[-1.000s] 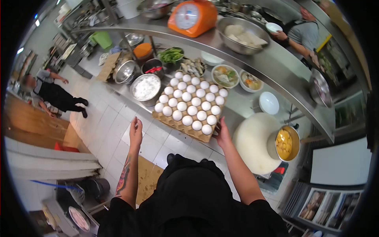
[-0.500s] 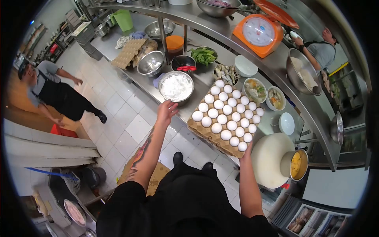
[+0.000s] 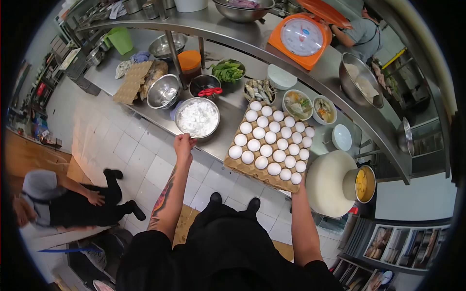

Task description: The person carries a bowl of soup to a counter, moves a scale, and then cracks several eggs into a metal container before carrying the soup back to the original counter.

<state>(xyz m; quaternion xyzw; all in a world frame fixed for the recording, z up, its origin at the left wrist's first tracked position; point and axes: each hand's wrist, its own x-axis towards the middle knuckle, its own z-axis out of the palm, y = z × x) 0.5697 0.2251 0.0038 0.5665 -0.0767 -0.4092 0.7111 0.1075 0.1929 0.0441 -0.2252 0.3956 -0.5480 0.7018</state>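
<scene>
A tray of white eggs [image 3: 273,142] lies at the front edge of the steel counter [image 3: 228,140]. My right hand [image 3: 300,186] is at its near right corner, fingers mostly hidden under the cardboard. My left hand [image 3: 184,144] is closed at the near rim of a steel bowl of white powder [image 3: 197,118], its fingers pinching the rim. Behind that bowl is a dark bowl with a red-handled tool [image 3: 209,91]. An empty steel bowl [image 3: 164,91] stands to its left. Small fish [image 3: 260,90] fill a container behind the eggs.
A co-worker [image 3: 73,199] is at the left. Another person [image 3: 361,36] stands beyond the shelf. An orange scale [image 3: 300,40] is on the shelf. Bowls of soup [image 3: 298,105], a white round board [image 3: 330,184] and a pot with yellow pieces [image 3: 360,184] are at the right.
My left hand has gone from spread fingers beside the powder bowl to a pinch at its rim. The co-worker at left has come nearer. The view has shifted.
</scene>
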